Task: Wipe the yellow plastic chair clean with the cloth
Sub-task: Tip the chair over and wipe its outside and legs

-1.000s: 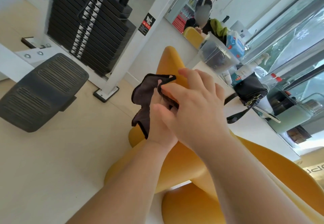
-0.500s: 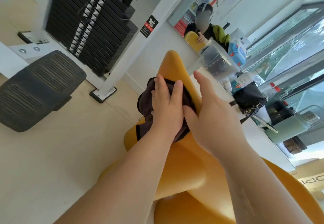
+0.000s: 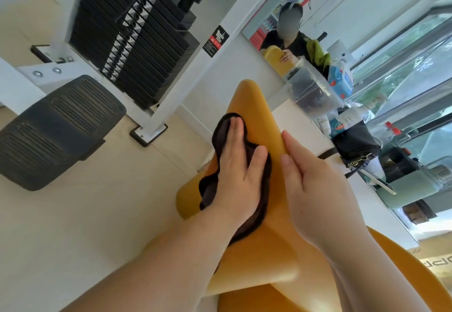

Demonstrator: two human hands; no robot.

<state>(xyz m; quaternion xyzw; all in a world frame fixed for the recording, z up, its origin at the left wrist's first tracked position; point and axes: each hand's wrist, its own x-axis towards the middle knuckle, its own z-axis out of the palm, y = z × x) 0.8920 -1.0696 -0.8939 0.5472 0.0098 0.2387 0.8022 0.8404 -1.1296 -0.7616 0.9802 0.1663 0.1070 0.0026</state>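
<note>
**Head view.**

- **Step in hand:** wiping of the backrest appears to be under way.
- **Position of items:** The yellow plastic chair (image 3: pixel 254 101) stands in the near centre, its backrest running away from the camera towards the counter (image 3: pixel 362 196). The cloth (image 3: pixel 221 130), dark brown, is spread on the left face of the backrest.
- **Left hand:** The left hand (image 3: pixel 238 172) lies flat on the cloth with fingers straight, pressing it to the plastic; it grips nothing.
- **Right hand:** The right hand (image 3: pixel 315 189) is extended with fingers straight along the right edge of the backrest and holds nothing. It looks to be steadying the chair.
- **Next move, as judged:** Slide the cloth under even pressure towards the far top of the backrest, keeping the cloth from bunching, with the right hand bracing against the push.
- **Not established:**
  - Much of the cloth is covered by the left palm.
  - The chair's seat and base are cut off at the near edge of the frame.
  - The rear of the backrest is out of sight.
  - Whether the right hand's fingers actually bear on the edge cannot be told.
  - No dirt is discernible on the plastic, so progress cannot be rated.
</note>
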